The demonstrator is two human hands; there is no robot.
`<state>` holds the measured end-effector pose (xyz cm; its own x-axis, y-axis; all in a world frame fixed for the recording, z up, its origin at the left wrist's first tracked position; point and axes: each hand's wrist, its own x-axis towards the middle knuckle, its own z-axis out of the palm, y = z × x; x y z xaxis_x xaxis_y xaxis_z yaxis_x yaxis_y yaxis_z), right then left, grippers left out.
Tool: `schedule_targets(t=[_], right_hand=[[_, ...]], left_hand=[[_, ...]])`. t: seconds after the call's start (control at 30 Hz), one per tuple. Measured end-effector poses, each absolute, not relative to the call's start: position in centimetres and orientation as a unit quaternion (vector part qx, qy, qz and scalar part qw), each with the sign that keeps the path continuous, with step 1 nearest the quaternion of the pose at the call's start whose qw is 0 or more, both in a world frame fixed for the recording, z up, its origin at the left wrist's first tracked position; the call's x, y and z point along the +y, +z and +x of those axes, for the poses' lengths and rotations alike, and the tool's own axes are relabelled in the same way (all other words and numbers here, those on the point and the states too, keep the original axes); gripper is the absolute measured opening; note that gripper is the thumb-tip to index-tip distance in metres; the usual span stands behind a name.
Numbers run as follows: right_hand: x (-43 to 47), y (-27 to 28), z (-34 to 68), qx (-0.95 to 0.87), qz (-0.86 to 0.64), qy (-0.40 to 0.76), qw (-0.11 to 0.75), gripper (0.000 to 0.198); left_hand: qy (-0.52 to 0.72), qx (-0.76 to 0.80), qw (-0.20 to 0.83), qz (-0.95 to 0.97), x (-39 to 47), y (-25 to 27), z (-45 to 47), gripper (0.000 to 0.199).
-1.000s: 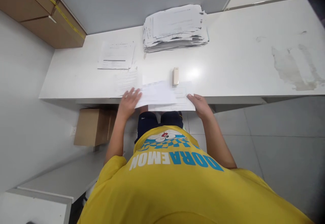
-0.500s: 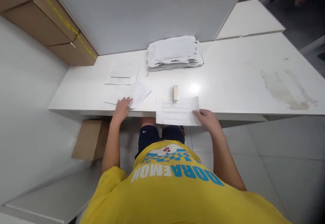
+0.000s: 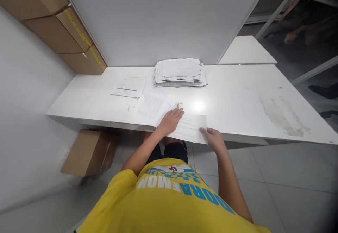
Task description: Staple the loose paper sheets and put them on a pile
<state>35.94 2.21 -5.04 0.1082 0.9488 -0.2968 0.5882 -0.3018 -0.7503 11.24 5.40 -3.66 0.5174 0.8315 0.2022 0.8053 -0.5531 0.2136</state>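
Printed sheet [image 3: 191,127] | long axis left-right | right end in right hand [image 3: 214,138]

Brown cardboard boxes [image 3: 81,63] with a yellow printed strap [image 3: 77,27] stand stacked at the desk's far left end, against a smooth grey upright panel [image 3: 163,18]; 1 more brown cardboard box [image 3: 80,153] sits beneath the desk, near the plain white wall [image 3: 26,85]. A brownish patchy stain [image 3: 285,115] marks the white desktop [image 3: 229,95] at right; beyond lie a pale straight bar [image 3: 315,70] and a dark shoe [image 3: 324,91]; large grey floor tiles [image 3: 298,166] spread below.
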Motion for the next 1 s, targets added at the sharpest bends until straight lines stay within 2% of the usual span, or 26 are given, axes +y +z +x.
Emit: schedule_targets(t=[0.3, 0.47, 0.63, 0.77, 1.0], right_hand=[[2.3, -4.8, 36.2, -0.525, -0.693, 0.435, 0.233, 0.049], [1.7, -4.3, 35.7, -0.584, -0.705, 0.352, 0.198, 0.045], [0.7, -4.2, 35.9, -0.646, -0.702, 0.25, 0.166, 0.042], [-0.6, -4.4, 37.2, -0.666, -0.672, 0.237, 0.22, 0.032], [-0.5, -2.0, 37.2, -0.609, -0.622, 0.369, 0.325, 0.03]], left_hand=[[0.083, 0.494, 0.021, 0.865, 4.1, -4.8, 11.8, 0.058], [0.064, 0.491, 0.017, 0.869, 3.9, -4.2, 12.1, 0.058], [0.095, 0.493, 0.039, 0.864, 4.1, -3.7, 12.2, 0.06], [0.113, 0.543, 0.064, 0.83, 4.7, -3.5, 10.2, 0.059], [0.11, 0.619, 0.092, 0.772, 5.5, -4.4, 5.2, 0.066]])
